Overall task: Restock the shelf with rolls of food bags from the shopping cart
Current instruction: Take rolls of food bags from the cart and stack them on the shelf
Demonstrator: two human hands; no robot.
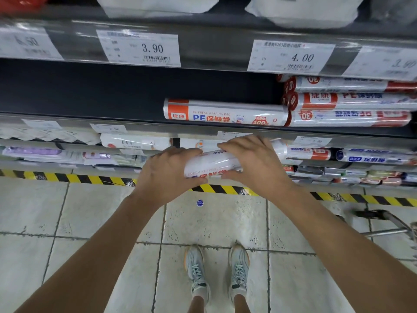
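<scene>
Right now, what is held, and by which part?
A white plastic-wrapped roll of food bags: left hand grips its left end, right hand its right half.

Roll (225,112) on shelf (146,128), L of stack (347,102); second roll (212,162) below, btwn L hand (168,171), R hand (255,163).

Held roll of food bags (214,161): label largely covered by left hand (167,175) and right hand (255,163). Shopping cart (370,213): cut off at right edge. Leftmost price tag (27,42): blurred, unreadable.
</scene>
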